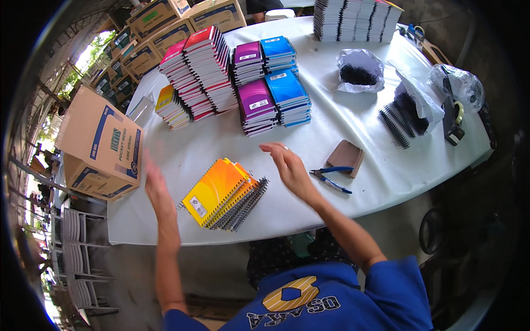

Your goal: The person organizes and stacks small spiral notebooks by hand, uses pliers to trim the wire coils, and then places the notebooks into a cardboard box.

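Note:
A small stack of yellow spiral notebooks lies askew near the front edge of the table, with loose wire ends sticking out from the coils. On its left side, my left hand is raised, flat and slightly blurred, with nothing in it. To the stack's upper right hovers my right hand, fingers stretched out and empty. Neither hand touches the notebooks. Blue-handled pliers rest against a brown block, just right of my right hand.
Stacked red notebooks, purple notebooks and blue notebooks stand farther back, beside a few yellow ones. A carton sits at left. Black coils, a plastic bag and tall paper stacks occupy the right side.

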`<state>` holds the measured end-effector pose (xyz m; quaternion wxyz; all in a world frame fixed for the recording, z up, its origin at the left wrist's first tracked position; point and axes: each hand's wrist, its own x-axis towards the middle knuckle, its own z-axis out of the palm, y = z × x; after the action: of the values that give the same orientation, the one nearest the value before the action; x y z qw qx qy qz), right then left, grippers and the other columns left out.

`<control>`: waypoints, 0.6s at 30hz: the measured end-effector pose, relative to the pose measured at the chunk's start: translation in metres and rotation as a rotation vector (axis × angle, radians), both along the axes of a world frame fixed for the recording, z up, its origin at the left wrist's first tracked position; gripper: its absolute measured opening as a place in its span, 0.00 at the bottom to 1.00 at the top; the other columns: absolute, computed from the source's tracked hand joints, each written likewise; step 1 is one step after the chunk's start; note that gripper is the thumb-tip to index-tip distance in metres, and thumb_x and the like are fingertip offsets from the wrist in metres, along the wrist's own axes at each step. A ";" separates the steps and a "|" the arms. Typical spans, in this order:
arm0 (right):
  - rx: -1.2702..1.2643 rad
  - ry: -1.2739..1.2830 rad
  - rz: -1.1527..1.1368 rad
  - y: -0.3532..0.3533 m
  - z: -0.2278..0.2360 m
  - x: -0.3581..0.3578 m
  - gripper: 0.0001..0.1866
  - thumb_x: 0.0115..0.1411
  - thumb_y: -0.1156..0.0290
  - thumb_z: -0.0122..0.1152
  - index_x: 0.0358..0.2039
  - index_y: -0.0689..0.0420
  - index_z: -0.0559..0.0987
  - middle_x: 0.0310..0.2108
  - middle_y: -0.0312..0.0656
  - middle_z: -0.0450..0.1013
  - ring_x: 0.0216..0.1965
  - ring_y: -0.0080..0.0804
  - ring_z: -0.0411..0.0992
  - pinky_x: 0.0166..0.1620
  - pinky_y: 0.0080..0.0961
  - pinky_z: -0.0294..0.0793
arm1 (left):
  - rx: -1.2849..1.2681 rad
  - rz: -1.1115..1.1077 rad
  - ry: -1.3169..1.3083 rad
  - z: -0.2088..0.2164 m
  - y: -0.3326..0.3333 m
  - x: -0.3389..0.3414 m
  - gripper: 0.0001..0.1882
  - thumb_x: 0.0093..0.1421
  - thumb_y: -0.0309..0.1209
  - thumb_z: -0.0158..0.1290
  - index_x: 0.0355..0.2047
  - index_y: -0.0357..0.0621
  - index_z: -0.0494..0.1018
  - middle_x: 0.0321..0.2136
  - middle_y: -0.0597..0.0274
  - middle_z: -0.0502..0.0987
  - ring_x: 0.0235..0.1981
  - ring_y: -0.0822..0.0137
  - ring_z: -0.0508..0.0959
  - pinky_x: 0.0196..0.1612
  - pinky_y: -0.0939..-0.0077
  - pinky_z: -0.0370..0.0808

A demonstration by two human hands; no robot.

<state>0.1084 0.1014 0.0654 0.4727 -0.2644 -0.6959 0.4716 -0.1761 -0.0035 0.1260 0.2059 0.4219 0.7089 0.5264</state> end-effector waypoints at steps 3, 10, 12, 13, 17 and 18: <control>-0.269 -0.181 0.269 0.048 -0.024 -0.002 0.40 0.66 0.40 0.33 0.56 0.70 0.67 0.53 0.57 0.69 0.54 0.45 0.70 0.58 0.35 0.66 | 0.562 0.388 -0.085 -0.021 -0.046 0.059 0.32 0.70 0.48 0.34 0.68 0.44 0.48 0.68 0.53 0.49 0.69 0.61 0.50 0.69 0.67 0.42; -0.449 -0.580 0.693 0.062 -0.023 -0.025 0.67 0.48 0.17 0.22 0.58 0.77 0.62 0.49 0.60 0.73 0.57 0.46 0.68 0.65 0.44 0.53 | -0.341 0.203 0.246 -0.130 -0.139 0.118 0.27 0.62 0.21 0.42 0.62 0.31 0.57 0.64 0.40 0.57 0.65 0.46 0.57 0.66 0.62 0.54; -0.403 -0.674 0.635 0.058 -0.013 -0.023 0.64 0.51 0.18 0.21 0.53 0.74 0.70 0.47 0.59 0.74 0.55 0.44 0.69 0.64 0.43 0.55 | -0.479 0.063 0.517 -0.132 -0.130 0.118 0.27 0.59 0.18 0.43 0.61 0.31 0.59 0.62 0.37 0.58 0.63 0.42 0.60 0.64 0.61 0.57; -0.399 -0.671 0.640 0.057 -0.009 -0.023 0.64 0.51 0.18 0.21 0.53 0.74 0.70 0.47 0.59 0.74 0.55 0.44 0.69 0.64 0.43 0.55 | -0.466 0.040 0.390 -0.123 -0.122 0.121 0.26 0.57 0.17 0.43 0.59 0.32 0.62 0.61 0.36 0.59 0.61 0.40 0.61 0.63 0.59 0.59; -0.371 -0.654 0.749 0.046 0.002 -0.027 0.58 0.55 0.23 0.19 0.48 0.68 0.77 0.47 0.55 0.75 0.56 0.43 0.67 0.63 0.39 0.58 | -0.418 0.026 0.256 -0.119 -0.120 0.123 0.23 0.55 0.16 0.43 0.54 0.31 0.66 0.58 0.33 0.63 0.57 0.36 0.64 0.59 0.54 0.63; -0.366 -0.712 0.728 0.043 0.002 -0.029 0.56 0.56 0.24 0.20 0.50 0.65 0.77 0.48 0.53 0.74 0.57 0.42 0.66 0.63 0.36 0.59 | -0.418 0.023 0.254 -0.119 -0.118 0.125 0.23 0.55 0.16 0.43 0.54 0.31 0.66 0.58 0.33 0.63 0.57 0.36 0.64 0.59 0.54 0.63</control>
<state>0.0796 0.1443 0.0675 -0.0401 -0.2278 -0.7663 0.5994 -0.0508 -0.1219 0.0075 0.1920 0.4247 0.8275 0.3131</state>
